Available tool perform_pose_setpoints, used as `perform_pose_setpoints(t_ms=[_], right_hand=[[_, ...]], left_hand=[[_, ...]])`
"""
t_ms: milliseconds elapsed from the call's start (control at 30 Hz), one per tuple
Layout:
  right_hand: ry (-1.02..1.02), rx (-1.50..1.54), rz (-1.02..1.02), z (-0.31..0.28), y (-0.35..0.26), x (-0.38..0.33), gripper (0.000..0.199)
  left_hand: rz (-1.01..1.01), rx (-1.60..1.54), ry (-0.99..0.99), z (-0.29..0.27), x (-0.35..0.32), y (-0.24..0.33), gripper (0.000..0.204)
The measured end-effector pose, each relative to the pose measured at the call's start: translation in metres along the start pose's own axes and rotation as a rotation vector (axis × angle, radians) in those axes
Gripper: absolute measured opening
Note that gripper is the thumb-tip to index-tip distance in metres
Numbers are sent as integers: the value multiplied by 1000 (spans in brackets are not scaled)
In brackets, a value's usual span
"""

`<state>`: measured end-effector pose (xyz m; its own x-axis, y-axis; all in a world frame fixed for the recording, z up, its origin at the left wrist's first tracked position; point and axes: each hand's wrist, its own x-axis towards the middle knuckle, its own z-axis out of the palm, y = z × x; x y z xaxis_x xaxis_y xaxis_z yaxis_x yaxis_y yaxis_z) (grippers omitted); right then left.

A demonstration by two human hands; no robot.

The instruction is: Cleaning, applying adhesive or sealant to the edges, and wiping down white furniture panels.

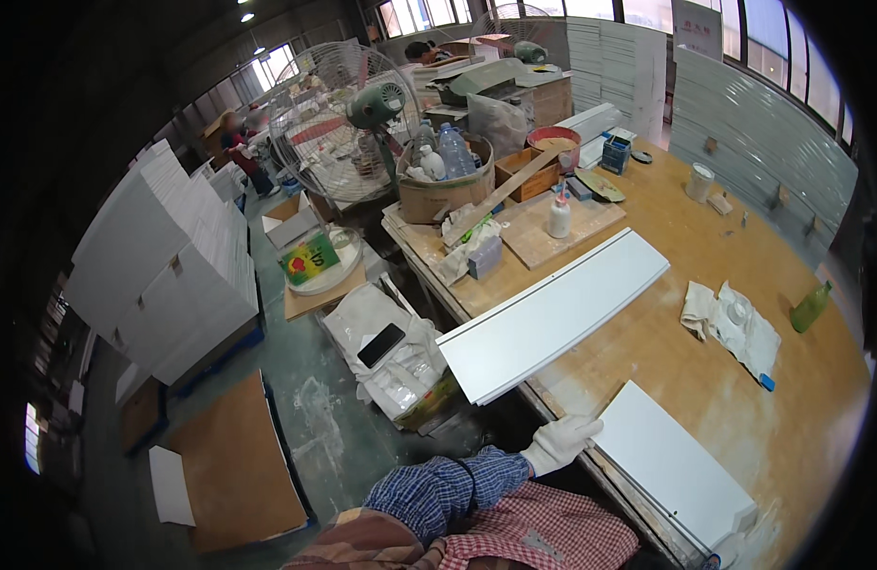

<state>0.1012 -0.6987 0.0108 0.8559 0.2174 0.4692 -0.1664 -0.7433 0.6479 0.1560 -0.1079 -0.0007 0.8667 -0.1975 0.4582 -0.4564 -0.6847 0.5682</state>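
Observation:
My left hand [559, 446], in a white work glove, reaches in from the lower edge to the near left corner of a short white panel [676, 461]. The fingers are closed at that corner, gripping its edge. This panel lies at the table's near edge, with a narrow groove along its near side. My right hand does not show. Farther off, a longer white panel [557, 313] lies slantwise on the table, its left end jutting past the edge. A blue checked sleeve covers my left forearm.
On the wooden table [647, 228] stand a white bottle [559, 217], a green bottle [811, 307], crumpled cloths [737, 323] and a box of plastic bottles [445, 185]. A caged fan [343, 123] rises behind. A phone [381, 346] lies on a wrapped bundle left. White panels [163, 266] are stacked farther left.

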Motion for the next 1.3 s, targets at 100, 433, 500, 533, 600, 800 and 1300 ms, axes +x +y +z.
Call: perform_pose_setpoints(t_ms=[100,433,500,533,600,800,1300], right_hand=[[4,-15,16,28,5,-19,54],[-177,353,83,17,8,-17,55],[-213,428,97,10,8,-13,55],[-231,462,101,5,8,-10,55],[-269,533,112,-5,8,-4,55],[-388,741,154,-51,12,16,56],[-412,718,315,-118,36,-11,51]], left_hand=[[-23,19,-21,10,-2,0,32],[9,5,18,4,-1,2,35],[24,-5,65,5,-2,4,37],[22,-8,65,5,-3,1,37],[-7,20,-24,6,-4,-4,39],[14,18,35,10,-6,-7,40],[-17,47,-18,6,-4,-1,37]])
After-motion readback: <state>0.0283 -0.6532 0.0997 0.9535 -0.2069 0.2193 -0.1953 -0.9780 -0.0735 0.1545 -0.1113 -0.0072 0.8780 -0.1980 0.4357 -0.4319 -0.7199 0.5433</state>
